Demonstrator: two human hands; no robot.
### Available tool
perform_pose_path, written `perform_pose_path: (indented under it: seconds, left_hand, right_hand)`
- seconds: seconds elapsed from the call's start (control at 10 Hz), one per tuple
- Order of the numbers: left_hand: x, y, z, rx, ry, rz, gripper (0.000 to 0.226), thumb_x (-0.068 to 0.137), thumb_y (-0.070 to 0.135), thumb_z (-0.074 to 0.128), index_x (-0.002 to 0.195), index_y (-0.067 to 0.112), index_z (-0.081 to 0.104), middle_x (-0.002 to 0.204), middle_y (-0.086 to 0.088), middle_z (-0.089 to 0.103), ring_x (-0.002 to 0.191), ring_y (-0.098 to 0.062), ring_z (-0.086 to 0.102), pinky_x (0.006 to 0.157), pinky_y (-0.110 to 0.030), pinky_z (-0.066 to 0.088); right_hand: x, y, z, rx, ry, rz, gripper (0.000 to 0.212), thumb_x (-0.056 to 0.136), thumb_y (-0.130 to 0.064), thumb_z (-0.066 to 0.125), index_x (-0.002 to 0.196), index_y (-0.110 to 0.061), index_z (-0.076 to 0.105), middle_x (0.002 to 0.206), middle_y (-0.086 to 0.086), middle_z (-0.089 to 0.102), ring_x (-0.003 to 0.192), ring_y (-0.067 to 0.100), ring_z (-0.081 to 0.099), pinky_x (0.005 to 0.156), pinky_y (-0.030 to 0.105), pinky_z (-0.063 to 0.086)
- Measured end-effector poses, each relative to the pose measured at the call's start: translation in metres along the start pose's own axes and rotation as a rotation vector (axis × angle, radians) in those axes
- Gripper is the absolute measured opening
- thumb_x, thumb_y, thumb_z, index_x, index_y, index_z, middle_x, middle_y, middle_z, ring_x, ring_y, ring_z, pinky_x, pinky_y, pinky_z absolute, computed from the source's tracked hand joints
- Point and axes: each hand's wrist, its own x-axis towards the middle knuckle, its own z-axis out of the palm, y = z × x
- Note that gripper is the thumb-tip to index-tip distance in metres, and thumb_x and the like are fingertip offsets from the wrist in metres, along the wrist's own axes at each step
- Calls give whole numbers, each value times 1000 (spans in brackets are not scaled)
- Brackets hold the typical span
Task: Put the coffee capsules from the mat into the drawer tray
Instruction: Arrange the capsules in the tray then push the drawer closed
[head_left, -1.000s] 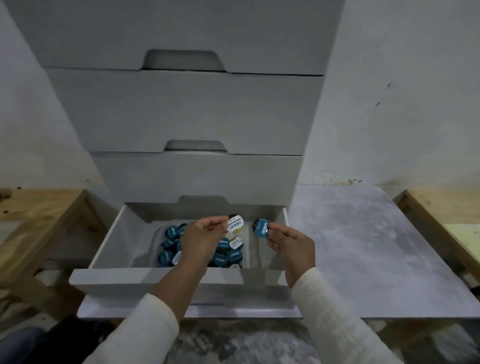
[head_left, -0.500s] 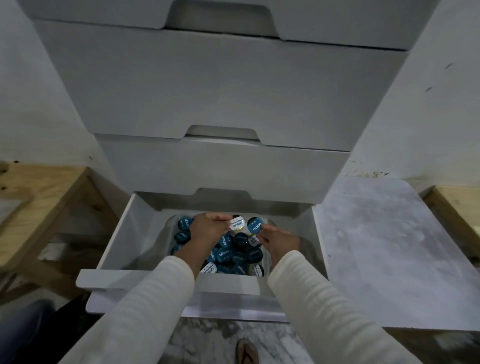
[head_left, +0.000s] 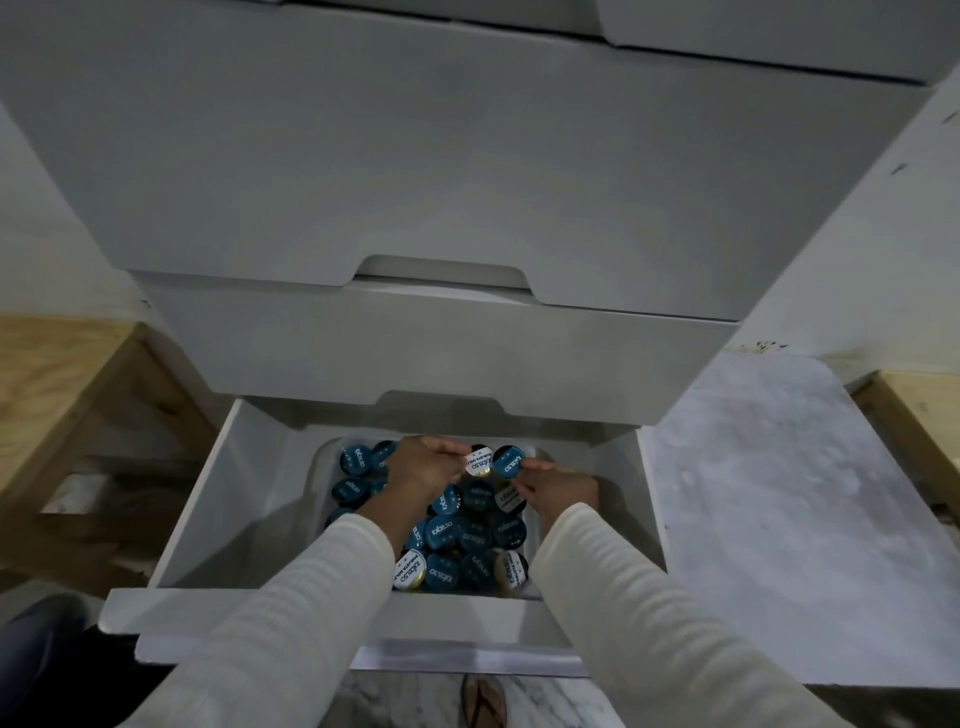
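The bottom drawer (head_left: 244, 499) stands pulled out, and a grey tray (head_left: 322, 467) inside it holds several blue and white coffee capsules (head_left: 441, 530). My left hand (head_left: 421, 467) reaches over the tray's far end and pinches a white-lidded capsule (head_left: 478, 462). Close beside it, my right hand (head_left: 558, 491) pinches a blue-lidded capsule (head_left: 508, 462). Both held capsules hover just above the pile, almost touching each other. Both forearms, in white sleeves, hide part of the tray.
Closed white drawers (head_left: 441, 343) overhang the open one. A grey marbled mat (head_left: 779, 493) lies on the floor to the right. Wooden frames stand at the left (head_left: 67, 374) and the right (head_left: 914, 415). A sandalled foot (head_left: 483, 701) shows at the bottom.
The camera has moved closer and tilted down. Both hands have gone deeper into the drawer, lowering their capsules towards the pile at the tray's far end.
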Motion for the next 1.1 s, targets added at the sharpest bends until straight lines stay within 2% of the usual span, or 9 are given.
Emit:
perform_pose_path:
  seconds: [0.1, 0.2, 0.3, 0.4, 0.6, 0.7, 0.8, 0.9, 1.1]
  left_hand:
    - [-2, 1, 0, 14, 5, -24, 19, 80, -2, 66, 75, 16, 68, 91, -10, 70, 75, -15, 65, 73, -22, 54]
    - [5, -2, 0, 20, 22, -27, 13, 81, -2, 65, 86, 10, 69, 91, -8, 69, 72, -10, 63, 66, -15, 52]
    - [6, -2, -1, 31, 30, -28, 13, 81, -1, 65, 88, 10, 70, 92, -8, 69, 73, -10, 63, 65, -15, 52]
    - [8, -1, -1, 51, 36, -20, 14, 81, 0, 66, 83, 13, 70, 92, -9, 70, 75, -12, 64, 69, -18, 53]
    - [8, 0, 2, 147, 80, 32, 9, 79, 1, 68, 79, 10, 71, 95, -12, 72, 86, -21, 67, 88, -30, 54]
    - [9, 0, 3, 199, 124, 65, 8, 78, 1, 68, 77, 9, 72, 95, -12, 73, 85, -19, 67, 87, -26, 53]
    - [5, 3, 6, 322, 162, 127, 11, 80, 1, 65, 85, 6, 74, 92, -8, 74, 78, -13, 64, 79, -18, 50]
    - [0, 5, 6, 404, 175, 185, 13, 81, 0, 62, 83, 5, 74, 89, -10, 74, 75, -16, 67, 74, -20, 52]
    - [-7, 10, -2, 531, 194, 305, 17, 86, 8, 56, 87, 5, 73, 89, -11, 74, 74, -17, 67, 65, -18, 49]
  right_hand:
    - [2, 2, 2, -83, 43, -13, 30, 80, 10, 56, 87, -19, 62, 114, 17, 63, 87, 20, 58, 92, 41, 53]
    - [5, 3, 4, -178, 75, -34, 24, 79, 8, 59, 93, -9, 69, 116, 21, 64, 95, 25, 63, 91, 39, 53]
    - [8, 2, 6, -315, 79, -44, 22, 81, 1, 62, 99, -7, 69, 113, 12, 67, 104, 28, 64, 88, 30, 53]
    - [9, -3, 9, -561, 153, -86, 19, 83, -11, 65, 99, -20, 71, 107, -7, 67, 99, 15, 64, 81, 20, 46]
    - [2, -13, 17, -1058, 150, -209, 26, 94, -23, 44, 108, -25, 66, 115, -4, 66, 103, 14, 62, 79, 19, 45]
    - [2, -16, 18, -1260, 108, -264, 30, 92, -17, 40, 100, -22, 68, 111, -2, 68, 100, 17, 63, 81, 21, 46]
    - [3, -11, 18, -1188, 116, -252, 25, 89, -17, 49, 93, -22, 73, 104, -4, 71, 97, 15, 65, 83, 19, 46]
    - [4, -7, 14, -866, 124, -239, 14, 82, -11, 63, 87, -15, 76, 99, 3, 73, 92, 20, 67, 93, 23, 48]
    - [-11, -14, 8, -946, 11, -417, 23, 89, -17, 55, 104, -10, 71, 110, 7, 70, 104, 23, 63, 95, 23, 42]
